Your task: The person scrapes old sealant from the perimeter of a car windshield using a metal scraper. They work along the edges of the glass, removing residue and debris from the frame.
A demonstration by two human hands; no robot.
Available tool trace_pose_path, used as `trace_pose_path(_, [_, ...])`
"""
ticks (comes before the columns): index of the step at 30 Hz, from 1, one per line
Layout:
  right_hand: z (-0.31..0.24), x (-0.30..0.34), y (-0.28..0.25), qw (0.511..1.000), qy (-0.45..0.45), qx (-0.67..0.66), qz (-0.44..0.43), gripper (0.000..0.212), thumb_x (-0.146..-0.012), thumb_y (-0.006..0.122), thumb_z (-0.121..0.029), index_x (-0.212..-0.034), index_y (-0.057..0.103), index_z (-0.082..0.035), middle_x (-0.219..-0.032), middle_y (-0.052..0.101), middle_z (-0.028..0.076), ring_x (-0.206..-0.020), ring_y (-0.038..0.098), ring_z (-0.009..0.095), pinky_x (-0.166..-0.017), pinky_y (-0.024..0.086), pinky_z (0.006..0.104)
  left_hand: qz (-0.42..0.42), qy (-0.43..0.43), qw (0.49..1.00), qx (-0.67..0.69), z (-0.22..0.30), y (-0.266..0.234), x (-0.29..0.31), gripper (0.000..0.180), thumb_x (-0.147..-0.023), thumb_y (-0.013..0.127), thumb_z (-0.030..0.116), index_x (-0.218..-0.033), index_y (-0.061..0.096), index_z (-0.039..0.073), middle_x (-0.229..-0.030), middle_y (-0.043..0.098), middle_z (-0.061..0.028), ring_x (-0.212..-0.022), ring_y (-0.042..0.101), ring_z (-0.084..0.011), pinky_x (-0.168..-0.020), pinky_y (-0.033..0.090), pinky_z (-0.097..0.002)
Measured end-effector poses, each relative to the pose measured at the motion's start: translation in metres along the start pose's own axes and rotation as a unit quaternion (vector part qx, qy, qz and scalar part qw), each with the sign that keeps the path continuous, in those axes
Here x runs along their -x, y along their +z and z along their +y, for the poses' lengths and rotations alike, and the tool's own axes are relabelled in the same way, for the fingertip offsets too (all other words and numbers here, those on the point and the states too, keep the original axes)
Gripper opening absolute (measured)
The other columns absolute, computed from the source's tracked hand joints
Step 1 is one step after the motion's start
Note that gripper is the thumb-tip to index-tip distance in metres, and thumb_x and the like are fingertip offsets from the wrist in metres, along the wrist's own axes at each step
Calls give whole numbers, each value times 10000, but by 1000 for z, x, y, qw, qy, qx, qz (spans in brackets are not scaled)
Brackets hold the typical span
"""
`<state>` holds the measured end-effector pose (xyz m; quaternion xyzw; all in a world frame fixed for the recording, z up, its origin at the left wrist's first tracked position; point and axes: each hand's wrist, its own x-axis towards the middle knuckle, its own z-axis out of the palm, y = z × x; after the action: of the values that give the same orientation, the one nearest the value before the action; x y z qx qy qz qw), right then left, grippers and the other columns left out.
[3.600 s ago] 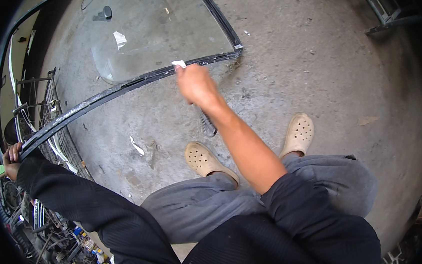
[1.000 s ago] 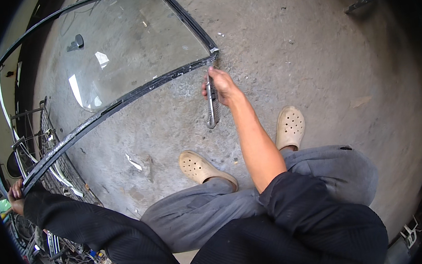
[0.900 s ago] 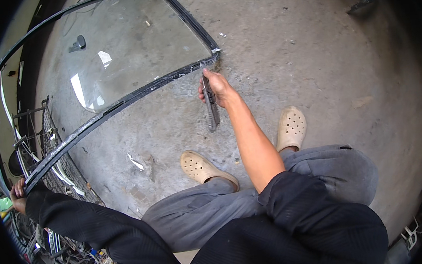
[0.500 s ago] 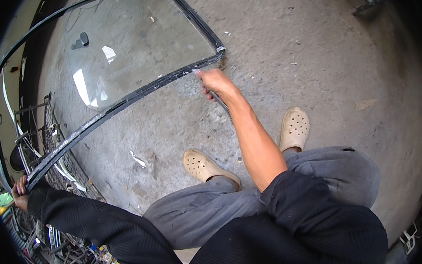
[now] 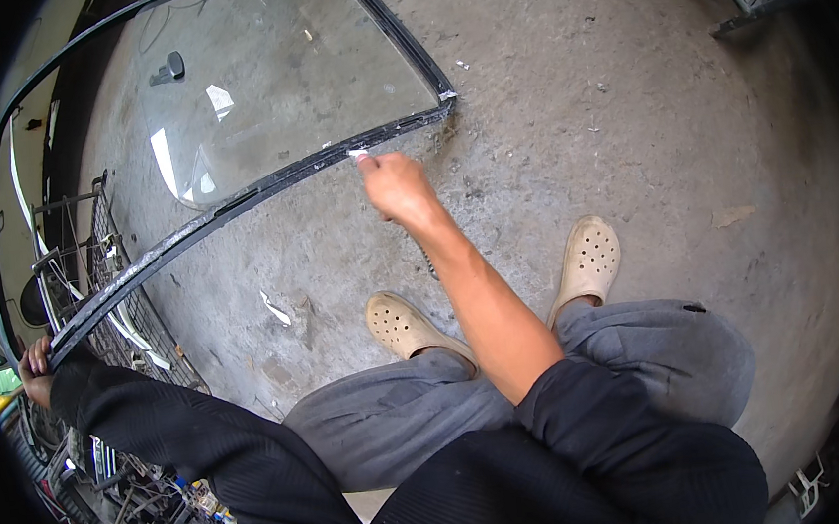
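A grey concrete floor (image 5: 650,162) spreads under us. Our left hand (image 5: 37,371) has its fingers curled tight on one long black window frame (image 5: 275,184). Our right hand (image 5: 398,186) is a fist, its fingers wrapped around one grey ridged tool (image 5: 430,262), mostly hidden, at the frame's near bar. One clear glass pane (image 5: 294,83) sits just past those fingers, inside the frame. Two tan clogs with round holes (image 5: 405,325) are closer to us than the right fingers.

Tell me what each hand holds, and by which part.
The left hand holds the frame by its near left corner. The right hand grips a dark tool, mostly hidden, so the gripped part cannot be told.
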<state>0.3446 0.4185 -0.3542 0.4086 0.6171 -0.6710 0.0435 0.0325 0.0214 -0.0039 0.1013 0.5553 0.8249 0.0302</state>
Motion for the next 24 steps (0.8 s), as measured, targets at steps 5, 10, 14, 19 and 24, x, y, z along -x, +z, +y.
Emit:
trace_pose_path(5, [6,-1,6,999,-34,-25,-3,455,-935,450,-364,-772,600,33,-572,567,127,-461,566,204,-466,466,345,32,3,999,-9,-11,14,5,282,-753,477,19,-579,283,128,-533,274,-13,-528,336,-138,-645,342,-285])
trace_pose_path(10, [30,-24,-26,995,49,-77,38,438,-930,462,-369,-825,603,32,-623,583,139,-454,569,199,-442,459,346,40,14,999,-10,-2,-7,-7,288,-758,463,5,-578,277,130,-545,292,-18,-548,342,-139,-664,347,-293])
trace_pose_path(14, [46,-33,-18,990,-28,32,135,389,-922,447,-317,-892,647,15,-829,638,261,-816,618,427,-714,482,490,-22,-29,999,7,0,-16,-11,281,-752,478,18,-582,284,128,-550,285,-15,-543,343,-142,-660,346,-291])
trace_pose_path(19, [1,14,12,986,-55,56,148,381,-914,461,-313,-868,639,21,-846,622,279,-865,584,468,-767,454,508,-13,3,999,37,2,-20,-10,272,-751,473,25,-585,283,126,-544,280,-14,-527,330,-143,-639,345,-282])
trace_pose_path(24, [13,-11,-4,997,4,-7,70,421,-913,443,-328,-862,652,34,-891,628,286,-885,595,461,-791,465,495,-4,-15,999,38,-7,-7,-6,274,-750,474,27,-590,275,127,-541,282,-17,-528,329,-143,-641,345,-283])
